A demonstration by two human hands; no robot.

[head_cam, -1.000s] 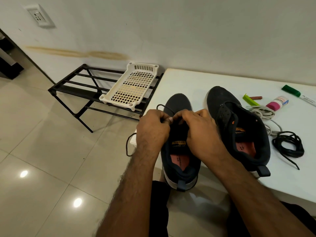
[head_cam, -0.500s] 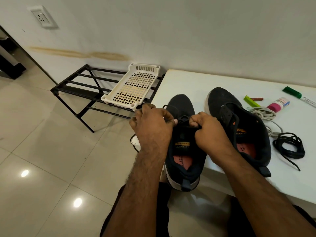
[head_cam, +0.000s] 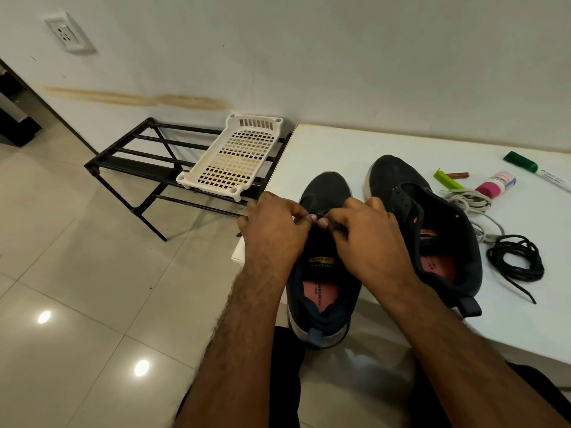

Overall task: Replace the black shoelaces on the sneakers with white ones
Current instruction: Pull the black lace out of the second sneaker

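Two dark sneakers stand on the white table [head_cam: 340, 149]. The left sneaker [head_cam: 324, 193] hangs over the table's front edge at its heel. My left hand [head_cam: 275, 230] and my right hand [head_cam: 367, 239] meet over its lacing area, and both pinch the black lace [head_cam: 323, 215] between fingertips. Most of that lace is hidden under my hands. The right sneaker [head_cam: 432, 230] has bare eyelets. A coiled black shoelace [head_cam: 516, 257] lies to its right. White laces [head_cam: 469, 205] lie bunched behind it.
A green marker [head_cam: 522, 162], a pink-capped tube [head_cam: 494, 185], a green clip [head_cam: 448, 179] and a small brown stick [head_cam: 458, 175] lie at the table's back right. Left of the table stands a black metal rack [head_cam: 139, 162] carrying a white plastic basket [head_cam: 234, 159]. Tiled floor lies below.
My hands spread apart half a second ago, pulling the lace, then came together again over the left sneaker's tongue. The loose lace loop at the left is no longer visible.
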